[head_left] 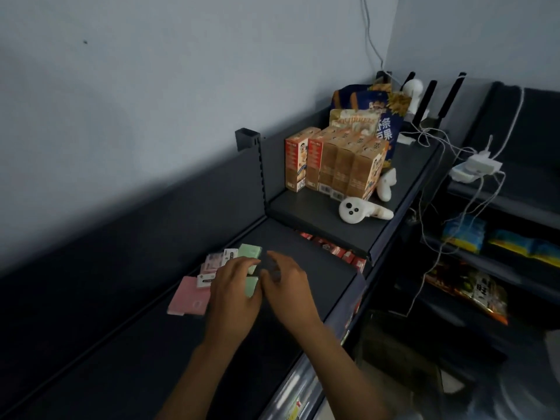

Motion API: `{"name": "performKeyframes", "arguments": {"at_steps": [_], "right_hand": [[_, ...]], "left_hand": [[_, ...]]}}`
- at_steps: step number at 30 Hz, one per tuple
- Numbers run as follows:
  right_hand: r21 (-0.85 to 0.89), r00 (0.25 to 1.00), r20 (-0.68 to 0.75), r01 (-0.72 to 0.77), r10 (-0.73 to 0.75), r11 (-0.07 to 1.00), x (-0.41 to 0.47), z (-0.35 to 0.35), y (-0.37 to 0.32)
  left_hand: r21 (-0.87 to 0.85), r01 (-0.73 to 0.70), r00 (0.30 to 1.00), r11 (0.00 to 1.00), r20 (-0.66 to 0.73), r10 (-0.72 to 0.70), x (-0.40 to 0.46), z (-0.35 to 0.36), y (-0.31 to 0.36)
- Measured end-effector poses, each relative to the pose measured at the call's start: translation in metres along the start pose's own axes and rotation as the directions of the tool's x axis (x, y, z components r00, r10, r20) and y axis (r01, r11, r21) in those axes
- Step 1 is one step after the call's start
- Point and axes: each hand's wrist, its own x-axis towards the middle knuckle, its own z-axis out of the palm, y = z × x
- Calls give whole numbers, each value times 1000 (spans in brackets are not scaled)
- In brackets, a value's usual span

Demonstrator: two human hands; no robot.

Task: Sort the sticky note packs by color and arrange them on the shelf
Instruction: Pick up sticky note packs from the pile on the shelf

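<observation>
At the left of the cluster, low in the middle of the frame, a pink pack (190, 295) lay flat on the dark shelf (121, 344), with paler pink packs (212, 262) and white-labelled ones (205, 280) jumbled just above it. We judged these packs light, stiff-edged little blocks, probably film-wrapped and so a bit slippery; a pinch across two opposite edges would lift one cleanly, while a push on the top face might skid the whole heap. Our left hand (235, 294) lay over the middle of the heap, fingers bent onto a green pack (252, 286), but we could not tell whether it truly gripped it or only pressed. Another green pack (250, 251) sat just beyond the fingertips. Our right hand (286, 284) hovered next to the left, fingers loosely curved and holding nothing that we could see. Toward the upper right, on a raised shelf, stood brown boxes (336, 165) and a white controller (362, 210), well apart from the packs.
</observation>
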Motion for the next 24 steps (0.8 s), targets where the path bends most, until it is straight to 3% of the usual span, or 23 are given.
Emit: {"name": "performKeyframes", "arguments": {"at_steps": [7,16,21,24], "right_hand": [[-28,991,111,77,-73,997,60,24,18],[-390,922,386,206,-43,898,120,73,64],[-293,901,411,277,-141,915,126,65,74],[-266,928,329,270,-176,925,132,59,84]], "left_hand": [[68,171,985,983,-47,-168,30,1,-16],[140,321,944,937,-126,-304,59,13,-23],[161,344,931,925,-187,-313,69,25,-25],[186,332,931,925,-221,-290,74,32,-25]]}}
